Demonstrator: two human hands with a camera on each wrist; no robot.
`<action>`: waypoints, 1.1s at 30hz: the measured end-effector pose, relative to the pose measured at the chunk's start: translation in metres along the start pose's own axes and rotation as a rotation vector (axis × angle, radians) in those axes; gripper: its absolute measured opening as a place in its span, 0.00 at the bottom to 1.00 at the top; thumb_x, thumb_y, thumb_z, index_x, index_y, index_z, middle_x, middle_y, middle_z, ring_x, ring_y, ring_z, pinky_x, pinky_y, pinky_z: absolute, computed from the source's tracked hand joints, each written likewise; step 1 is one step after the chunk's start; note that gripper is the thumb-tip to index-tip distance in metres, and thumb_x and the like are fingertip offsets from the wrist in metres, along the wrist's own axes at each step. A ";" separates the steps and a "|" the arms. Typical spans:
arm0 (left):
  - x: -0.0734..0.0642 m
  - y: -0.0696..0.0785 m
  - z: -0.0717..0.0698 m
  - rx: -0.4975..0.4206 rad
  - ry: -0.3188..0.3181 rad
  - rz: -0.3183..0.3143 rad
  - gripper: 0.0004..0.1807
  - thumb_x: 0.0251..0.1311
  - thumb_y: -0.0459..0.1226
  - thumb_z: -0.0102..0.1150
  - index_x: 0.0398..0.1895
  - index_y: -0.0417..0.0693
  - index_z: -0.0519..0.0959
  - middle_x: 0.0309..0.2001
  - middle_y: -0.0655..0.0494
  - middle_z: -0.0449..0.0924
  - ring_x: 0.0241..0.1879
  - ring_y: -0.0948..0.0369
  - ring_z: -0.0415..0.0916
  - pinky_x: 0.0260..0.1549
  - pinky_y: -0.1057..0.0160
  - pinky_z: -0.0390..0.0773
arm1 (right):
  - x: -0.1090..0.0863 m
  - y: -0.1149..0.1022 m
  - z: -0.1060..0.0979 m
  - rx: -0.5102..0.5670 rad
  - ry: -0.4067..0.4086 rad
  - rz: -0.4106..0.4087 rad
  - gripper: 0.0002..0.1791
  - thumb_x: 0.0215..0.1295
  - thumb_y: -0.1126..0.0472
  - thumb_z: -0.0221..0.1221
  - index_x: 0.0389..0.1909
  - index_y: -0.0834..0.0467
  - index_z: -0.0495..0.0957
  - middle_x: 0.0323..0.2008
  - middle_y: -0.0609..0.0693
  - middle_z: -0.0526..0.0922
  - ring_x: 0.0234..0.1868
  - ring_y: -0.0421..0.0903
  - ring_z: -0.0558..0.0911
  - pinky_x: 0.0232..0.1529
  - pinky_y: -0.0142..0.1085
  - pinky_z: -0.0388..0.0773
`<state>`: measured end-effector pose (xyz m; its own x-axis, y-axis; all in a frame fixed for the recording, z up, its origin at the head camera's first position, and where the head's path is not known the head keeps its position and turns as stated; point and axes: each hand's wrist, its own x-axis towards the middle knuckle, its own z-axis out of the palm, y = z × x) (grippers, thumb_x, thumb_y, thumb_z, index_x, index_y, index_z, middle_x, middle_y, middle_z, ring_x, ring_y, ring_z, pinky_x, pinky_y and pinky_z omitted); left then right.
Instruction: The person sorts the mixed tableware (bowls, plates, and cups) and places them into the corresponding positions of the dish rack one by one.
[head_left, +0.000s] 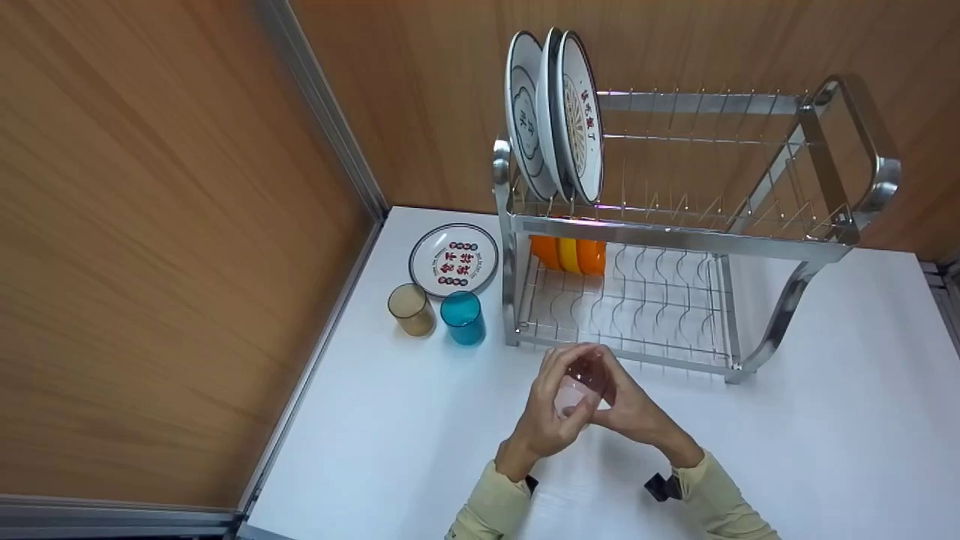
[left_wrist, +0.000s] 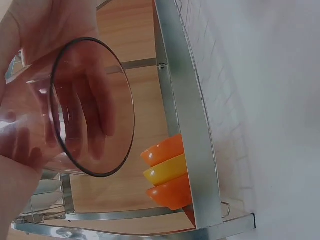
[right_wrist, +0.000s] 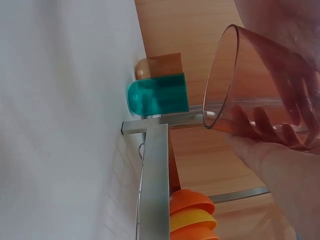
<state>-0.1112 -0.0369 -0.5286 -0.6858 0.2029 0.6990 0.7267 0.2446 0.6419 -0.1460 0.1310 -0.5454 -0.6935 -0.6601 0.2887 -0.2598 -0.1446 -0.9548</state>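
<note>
Both hands grip a clear pinkish cup (head_left: 582, 384) in front of the dish rack, above the white table. My left hand (head_left: 546, 420) wraps its left side, with the thumb across the near part. The right hand (head_left: 634, 409) curls its fingers round the other side. In the left wrist view the cup's dark-edged open rim (left_wrist: 131, 112) shows, fingers visible through the wall. The right wrist view has the same rim (right_wrist: 207, 95) turned toward the table side. A teal cup (head_left: 463, 319) and an amber cup (head_left: 412, 310) stand to the left.
A metal two-tier dish rack (head_left: 675, 236) stands at the back right. Several plates (head_left: 581, 120) lean upright on its upper tier; orange and yellow bowls (head_left: 568, 255) sit on the lower one. A printed plate (head_left: 435, 255) lies behind the cups. Wooden panels (head_left: 187, 225) wall the left and back.
</note>
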 end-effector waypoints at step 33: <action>0.028 -0.017 -0.023 -0.018 0.217 -0.211 0.23 0.69 0.29 0.59 0.66 0.40 0.73 0.58 0.47 0.80 0.58 0.51 0.77 0.65 0.51 0.74 | 0.036 0.009 -0.018 -0.143 0.229 0.015 0.48 0.54 0.69 0.76 0.74 0.57 0.61 0.68 0.52 0.71 0.67 0.48 0.73 0.67 0.34 0.72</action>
<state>-0.1423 -0.0574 -0.5125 -0.7986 -0.0587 0.5990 0.5706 0.2428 0.7845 -0.1853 0.1190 -0.5419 -0.8276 -0.4754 0.2985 -0.3291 -0.0197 -0.9441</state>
